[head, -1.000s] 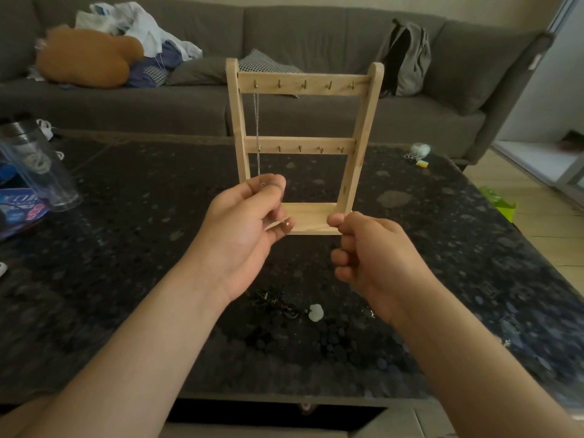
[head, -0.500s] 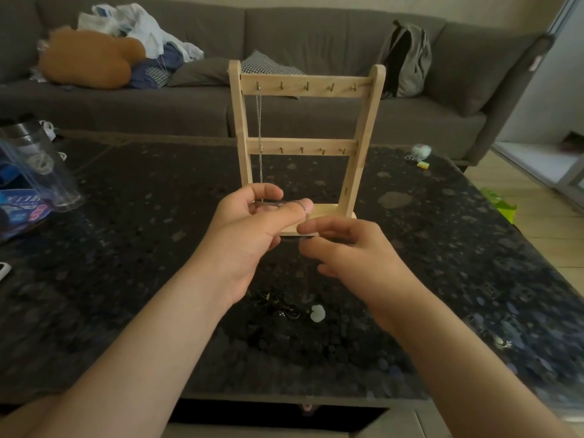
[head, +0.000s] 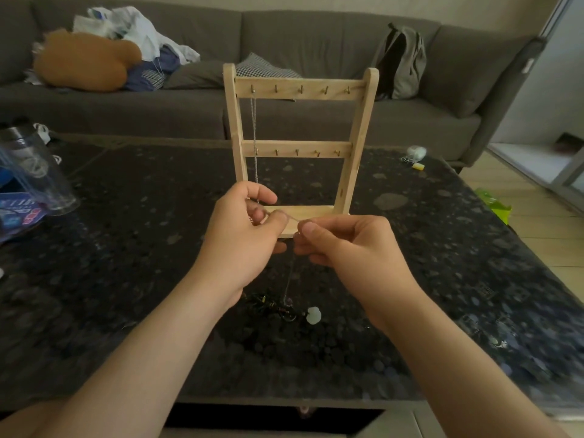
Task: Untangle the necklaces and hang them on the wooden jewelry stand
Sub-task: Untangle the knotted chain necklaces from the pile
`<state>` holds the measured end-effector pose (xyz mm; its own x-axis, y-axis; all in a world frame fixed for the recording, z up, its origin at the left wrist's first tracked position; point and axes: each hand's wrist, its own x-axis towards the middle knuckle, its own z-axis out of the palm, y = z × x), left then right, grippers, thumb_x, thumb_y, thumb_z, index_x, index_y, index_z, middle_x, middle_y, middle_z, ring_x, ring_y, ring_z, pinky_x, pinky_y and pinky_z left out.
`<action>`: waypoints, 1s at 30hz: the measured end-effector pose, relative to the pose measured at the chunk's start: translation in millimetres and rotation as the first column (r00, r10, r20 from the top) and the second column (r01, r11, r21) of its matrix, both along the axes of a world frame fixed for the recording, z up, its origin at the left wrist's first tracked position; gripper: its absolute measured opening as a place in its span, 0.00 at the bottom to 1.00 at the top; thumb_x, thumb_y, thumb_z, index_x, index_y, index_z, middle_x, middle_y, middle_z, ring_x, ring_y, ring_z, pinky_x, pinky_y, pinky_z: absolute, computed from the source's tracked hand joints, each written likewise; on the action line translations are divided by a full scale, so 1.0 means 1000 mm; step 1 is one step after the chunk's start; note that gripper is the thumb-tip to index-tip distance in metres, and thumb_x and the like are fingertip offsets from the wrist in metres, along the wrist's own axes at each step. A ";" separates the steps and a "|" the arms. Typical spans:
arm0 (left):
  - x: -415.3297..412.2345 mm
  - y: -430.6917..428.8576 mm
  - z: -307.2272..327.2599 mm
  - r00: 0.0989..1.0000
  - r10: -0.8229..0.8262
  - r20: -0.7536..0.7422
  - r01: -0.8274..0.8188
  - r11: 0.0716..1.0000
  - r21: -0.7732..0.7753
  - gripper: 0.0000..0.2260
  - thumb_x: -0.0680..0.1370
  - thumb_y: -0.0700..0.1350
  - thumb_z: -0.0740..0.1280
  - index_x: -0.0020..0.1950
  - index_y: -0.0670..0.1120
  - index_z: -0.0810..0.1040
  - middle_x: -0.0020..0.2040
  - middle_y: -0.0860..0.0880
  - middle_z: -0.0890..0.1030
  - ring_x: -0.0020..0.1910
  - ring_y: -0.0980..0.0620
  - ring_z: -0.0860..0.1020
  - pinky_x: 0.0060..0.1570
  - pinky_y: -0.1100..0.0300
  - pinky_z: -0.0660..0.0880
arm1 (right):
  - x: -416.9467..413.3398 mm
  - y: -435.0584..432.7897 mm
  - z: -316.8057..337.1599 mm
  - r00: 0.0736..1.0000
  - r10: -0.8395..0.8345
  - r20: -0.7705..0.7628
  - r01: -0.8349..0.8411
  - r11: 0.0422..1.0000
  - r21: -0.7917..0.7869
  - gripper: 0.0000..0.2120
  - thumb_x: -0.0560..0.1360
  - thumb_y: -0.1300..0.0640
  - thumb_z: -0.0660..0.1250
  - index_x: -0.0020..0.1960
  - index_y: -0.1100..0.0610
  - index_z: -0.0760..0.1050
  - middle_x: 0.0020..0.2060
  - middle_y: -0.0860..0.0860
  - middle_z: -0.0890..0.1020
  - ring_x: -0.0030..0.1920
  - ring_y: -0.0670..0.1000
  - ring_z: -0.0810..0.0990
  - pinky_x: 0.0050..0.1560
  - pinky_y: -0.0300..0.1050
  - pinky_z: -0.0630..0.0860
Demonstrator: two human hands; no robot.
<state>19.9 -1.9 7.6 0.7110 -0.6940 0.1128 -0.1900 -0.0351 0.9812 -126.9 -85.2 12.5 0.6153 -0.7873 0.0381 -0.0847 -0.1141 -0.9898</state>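
Observation:
The wooden jewelry stand point(head: 300, 90) stands upright mid-table, with two rows of small hooks. A silver chain point(head: 253, 134) hangs from the top left hook down behind my left hand. My left hand point(head: 243, 229) and my right hand point(head: 341, 241) are close together in front of the stand's base, each pinching a thin necklace chain point(head: 294, 219) stretched between them. A loose end of that chain point(head: 289, 279) drops toward the table. Below lies a dark tangle of necklaces point(head: 271, 306) with a pale pendant point(head: 313, 315).
The dark speckled table point(head: 126, 248) holds a clear plastic cup point(head: 34, 172) and a blue packet point(head: 15, 213) at the left, and small items point(head: 415, 154) at the far right. A grey sofa point(head: 316, 36) with clothes and a backpack sits behind.
My right hand has risen and closed its pinch on the thin chain beside my left hand. The chain now stretches between both hands, with its end lifted off the table.

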 end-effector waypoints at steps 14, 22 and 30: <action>-0.005 -0.002 0.006 0.995 0.056 -0.081 -0.072 0.973 -0.217 0.14 0.76 0.41 0.81 0.58 0.49 0.81 0.38 0.51 0.73 0.38 0.54 0.80 0.40 0.59 0.83 | 0.004 -0.002 -0.014 0.975 -0.126 -0.186 0.002 0.832 -0.555 0.15 0.85 0.55 0.67 0.43 0.59 0.84 0.34 0.52 0.85 0.36 0.53 0.85 0.42 0.57 0.83; -0.003 -0.001 0.004 0.995 0.098 0.016 -0.094 0.984 -0.154 0.13 0.75 0.48 0.82 0.56 0.53 0.82 0.43 0.52 0.77 0.44 0.54 0.79 0.48 0.61 0.82 | 0.004 0.000 -0.011 0.973 -0.081 -0.217 -0.070 0.793 -0.605 0.18 0.85 0.55 0.66 0.38 0.55 0.82 0.31 0.50 0.84 0.34 0.50 0.83 0.42 0.54 0.82; -0.002 -0.005 0.004 0.974 -0.004 -0.225 -0.017 0.996 -0.091 0.15 0.74 0.49 0.82 0.57 0.51 0.84 0.48 0.42 0.85 0.47 0.51 0.84 0.49 0.55 0.77 | 0.001 0.000 -0.004 0.984 0.086 -0.156 -0.154 0.849 -0.505 0.16 0.85 0.58 0.66 0.41 0.56 0.85 0.34 0.49 0.87 0.37 0.47 0.87 0.44 0.52 0.85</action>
